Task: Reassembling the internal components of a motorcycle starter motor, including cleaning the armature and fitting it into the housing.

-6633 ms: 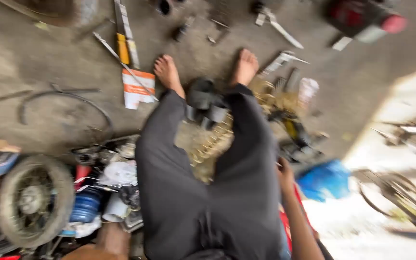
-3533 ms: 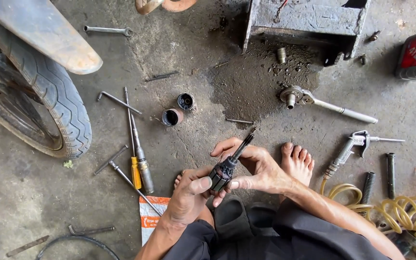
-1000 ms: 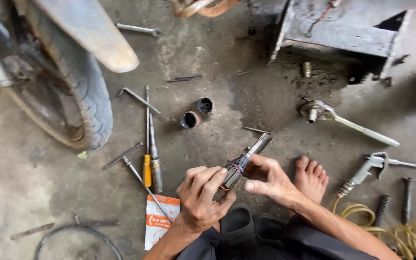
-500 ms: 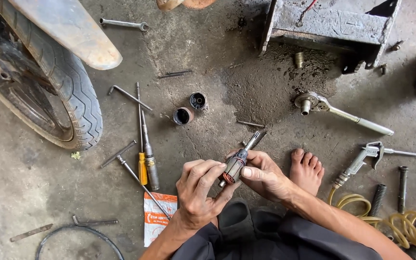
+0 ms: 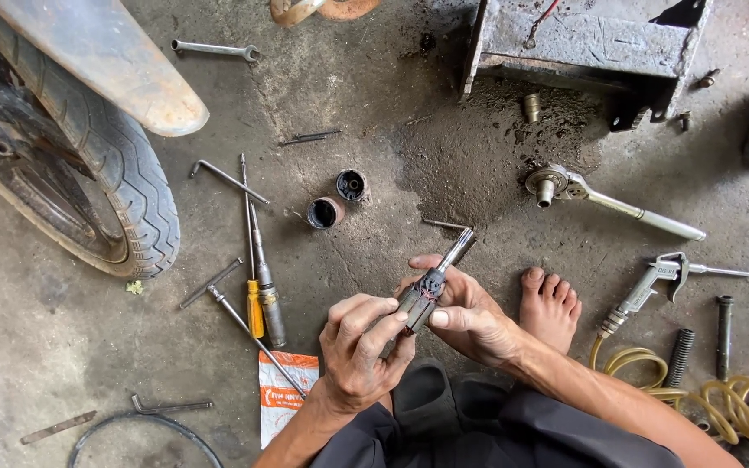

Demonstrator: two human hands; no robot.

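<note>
Head view: you hold a small motor armature [image 5: 431,284] in both hands, its thin steel shaft pointing up and away from you toward the dark oily patch [image 5: 478,160] on the concrete floor. Your left hand [image 5: 359,351] is closed around the lower end of the armature, fingers wrapped over it and the thumb pressing on its side. Your right hand [image 5: 470,314] is closed around the armature from the other side, thumb laid across its body, fingers curled behind it. The armature sits just in front of your bare foot [image 5: 550,306], which rests on the floor right of it.

Left of the armature lie two screwdrivers [image 5: 257,260], side by side, one with a yellow handle. Two short dark sleeves [image 5: 338,199] stand on the floor just beyond the armature, between it and the oily patch. A ratchet wrench [image 5: 604,201] lies beyond and right of the armature. An air blow gun [image 5: 652,286] with a coiled yellow hose [image 5: 721,403] lies right of your foot. A motorcycle tyre [image 5: 110,186] stands well left of the armature.
</note>
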